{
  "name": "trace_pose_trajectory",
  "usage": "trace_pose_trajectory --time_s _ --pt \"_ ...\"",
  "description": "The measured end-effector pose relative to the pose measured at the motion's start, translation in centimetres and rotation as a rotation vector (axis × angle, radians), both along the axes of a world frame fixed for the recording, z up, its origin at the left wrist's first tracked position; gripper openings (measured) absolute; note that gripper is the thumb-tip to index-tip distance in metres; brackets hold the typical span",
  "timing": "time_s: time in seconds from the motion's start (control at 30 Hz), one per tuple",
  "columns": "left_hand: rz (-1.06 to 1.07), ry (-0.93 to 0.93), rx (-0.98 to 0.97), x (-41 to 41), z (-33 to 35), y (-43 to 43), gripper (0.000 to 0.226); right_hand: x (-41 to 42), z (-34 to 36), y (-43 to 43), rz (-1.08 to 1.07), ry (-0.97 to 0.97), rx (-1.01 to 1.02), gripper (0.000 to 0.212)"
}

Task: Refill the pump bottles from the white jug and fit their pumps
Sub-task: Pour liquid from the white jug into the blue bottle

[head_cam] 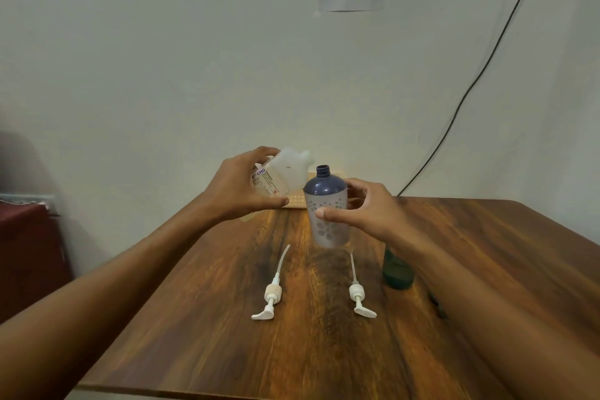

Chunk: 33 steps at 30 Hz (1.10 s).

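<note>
At frame centre, the left hand (240,187) grips the tilted jug (281,175); the right hand (363,209) grips the open bottle (328,204) beside it, above the worktop (227,318).

1. Your white jug (285,172) sits at frame centre, tipped right, its spout near the bottle's open neck; its label faces you.
2. The blue-topped bottle (326,204), frosted with flower prints, is upright and uncapped, just right of the jug.
3. Two white pumps (271,294) (358,295) lie flat lower centre, tubes pointing away.
4. A green bottle (397,273) stands at right, partly hidden.
</note>
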<state>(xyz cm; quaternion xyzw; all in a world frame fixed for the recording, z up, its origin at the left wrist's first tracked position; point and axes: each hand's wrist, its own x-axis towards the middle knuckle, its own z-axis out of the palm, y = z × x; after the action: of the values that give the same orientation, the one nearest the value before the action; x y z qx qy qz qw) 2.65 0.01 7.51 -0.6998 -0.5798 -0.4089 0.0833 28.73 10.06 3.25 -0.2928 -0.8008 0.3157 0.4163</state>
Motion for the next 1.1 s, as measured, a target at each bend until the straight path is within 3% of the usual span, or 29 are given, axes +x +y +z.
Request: trace_pose_trajectory --time_s 0.37,0.6,1.1 --pt "0.026 0.148 -0.011 0.1 1.1 -0.2 0.091 0.1 0.1 -0.4 -0.004 -0.019 -0.003 0.054" --pt "0.072 0.233 -0.039 -0.4 1.6 -0.3 0.094 0.0 -0.2 -0.4 -0.022 -0.022 0.005 0.066" --pt "0.088 0.385 -0.077 -0.6 3.1 -0.5 0.093 -0.1 -0.5 -0.6 -0.029 -0.033 0.006 0.065"
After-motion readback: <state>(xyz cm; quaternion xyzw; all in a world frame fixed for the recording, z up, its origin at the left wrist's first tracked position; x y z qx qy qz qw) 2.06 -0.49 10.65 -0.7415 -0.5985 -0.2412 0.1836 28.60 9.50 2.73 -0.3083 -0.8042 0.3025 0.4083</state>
